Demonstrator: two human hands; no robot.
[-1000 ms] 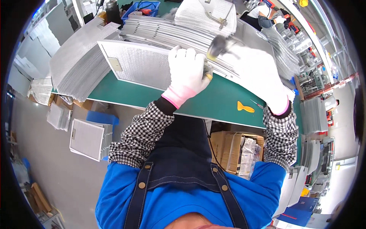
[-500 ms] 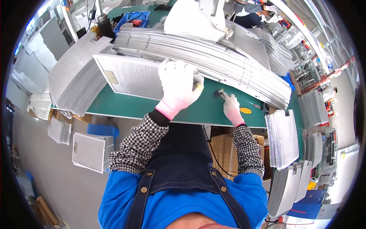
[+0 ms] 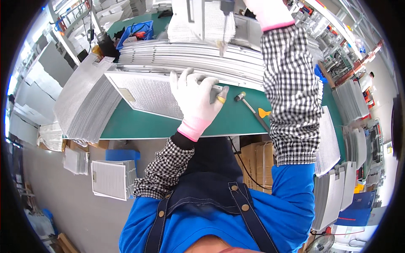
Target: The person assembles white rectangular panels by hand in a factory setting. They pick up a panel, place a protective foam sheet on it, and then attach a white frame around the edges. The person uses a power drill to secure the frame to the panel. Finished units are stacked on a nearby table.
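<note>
My left hand (image 3: 196, 99), in a white glove with a pink cuff, is closed at the right end of a framed silver mesh panel (image 3: 147, 95). The panel tilts up against the stack behind it. A small grey metal piece (image 3: 217, 88) shows between thumb and fingers; the hand hides that corner. My right hand (image 3: 270, 12), also gloved, is raised to the top edge of the picture, its fingers out of sight. Left of it hangs a dark tool (image 3: 227, 6) with a blurred pale tip. A hammer (image 3: 252, 110) lies on the green table, its handle end behind my right sleeve.
A long stack of silver frames (image 3: 190, 57) runs across the table behind the panel. Mesh sheets (image 3: 84, 101) are piled at left. A blue basket (image 3: 141, 33) stands at the back. An orange handle (image 3: 263, 113) lies beside the hammer. More panels (image 3: 329, 143) stand at right.
My right hand has let go of the hammer, leaving it on the table, and has risen far up and forward. My left hand stays at the panel, with its fingers spread a little more.
</note>
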